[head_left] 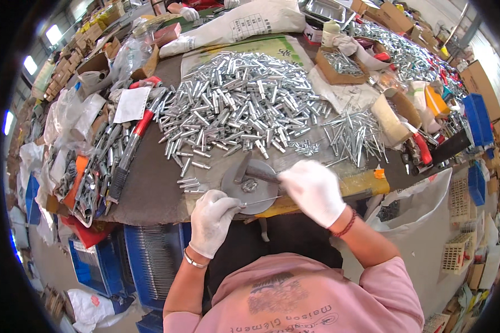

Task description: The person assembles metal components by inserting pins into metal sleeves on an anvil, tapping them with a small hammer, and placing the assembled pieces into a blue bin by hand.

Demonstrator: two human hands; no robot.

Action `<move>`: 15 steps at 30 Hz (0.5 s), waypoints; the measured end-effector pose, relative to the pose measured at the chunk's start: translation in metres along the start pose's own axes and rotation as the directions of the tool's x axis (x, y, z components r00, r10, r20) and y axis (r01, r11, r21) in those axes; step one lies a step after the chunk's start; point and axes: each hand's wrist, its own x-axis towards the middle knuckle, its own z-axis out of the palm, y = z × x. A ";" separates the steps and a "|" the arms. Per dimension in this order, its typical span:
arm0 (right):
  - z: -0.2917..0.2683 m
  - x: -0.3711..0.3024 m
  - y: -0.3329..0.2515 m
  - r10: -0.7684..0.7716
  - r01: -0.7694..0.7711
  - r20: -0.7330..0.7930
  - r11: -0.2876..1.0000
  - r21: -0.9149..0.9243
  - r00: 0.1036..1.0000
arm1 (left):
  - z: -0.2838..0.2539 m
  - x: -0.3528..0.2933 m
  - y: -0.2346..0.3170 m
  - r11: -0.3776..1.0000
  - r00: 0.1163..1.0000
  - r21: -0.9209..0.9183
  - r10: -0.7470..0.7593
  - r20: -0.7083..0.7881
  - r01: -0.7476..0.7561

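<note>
My white-gloved right hand [314, 190] is wrapped round the handle of a hammer [242, 168]. The hammer's dark head hangs over the far left part of a grey round plate [230, 180] at the table's near edge. At the near side of the plate, my gloved left hand [211, 215] pinches one end of a thin metal rod [264, 201], which points right across the plate. A few small shiny metal pieces [249, 185] sit in the plate's middle. Just beyond lies a big heap of silvery metal tubes [233, 102], with several lined up left of the plate.
Thin metal rods [355, 136] and small metal parts [305, 147] lie right of the heap. Red-handled tools [133, 144] crowd the left side. An open cardboard box [341, 66] of parts stands at back right. Blue crates [153, 261] are below the table. Another person's gloved hand [189, 14] shows far ahead.
</note>
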 end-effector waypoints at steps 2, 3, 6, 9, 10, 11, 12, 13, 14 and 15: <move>-0.013 -0.005 0.036 0.213 -0.217 -0.077 0.975 -0.044 0.974 | 0.001 -0.001 0.001 1.000 1.000 0.019 0.001 -0.007 -0.001; -0.016 -0.009 0.054 0.244 -0.251 -0.105 0.966 -0.056 0.964 | 0.001 0.000 0.002 1.000 1.000 0.015 0.005 -0.007 -0.005; -0.018 -0.010 0.078 0.210 -0.211 -0.021 0.973 -0.094 0.978 | 0.002 0.004 0.003 0.999 1.000 0.020 0.026 -0.013 -0.025; -0.011 -0.003 0.085 0.142 -0.134 0.057 0.984 -0.115 0.988 | 0.003 0.003 0.003 1.000 1.000 0.018 0.026 -0.001 -0.026; -0.008 0.000 0.086 0.135 -0.123 0.096 0.985 -0.124 0.986 | 0.003 0.002 0.003 0.999 1.000 0.022 0.023 -0.004 -0.023; -0.008 0.002 0.087 0.133 -0.121 0.096 0.985 -0.122 0.987 | 0.002 0.002 0.002 0.999 1.000 0.027 0.020 -0.006 -0.020; -0.007 0.005 0.087 0.136 -0.119 0.127 0.984 -0.136 0.983 | 0.002 0.002 0.002 0.999 1.000 0.029 0.019 -0.007 -0.019; -0.005 0.007 0.086 0.136 -0.113 0.160 0.983 -0.144 0.978 | 0.002 0.000 0.000 1.000 1.000 0.017 0.021 -0.003 -0.021; -0.003 0.008 0.084 0.129 -0.108 0.164 0.985 -0.135 0.978 | 0.002 -0.001 0.000 1.000 1.000 0.005 0.023 0.001 -0.023; -0.003 0.010 0.082 0.114 -0.079 0.175 0.978 -0.191 0.978 | 0.002 0.000 -0.001 1.000 1.000 0.012 0.014 -0.001 -0.014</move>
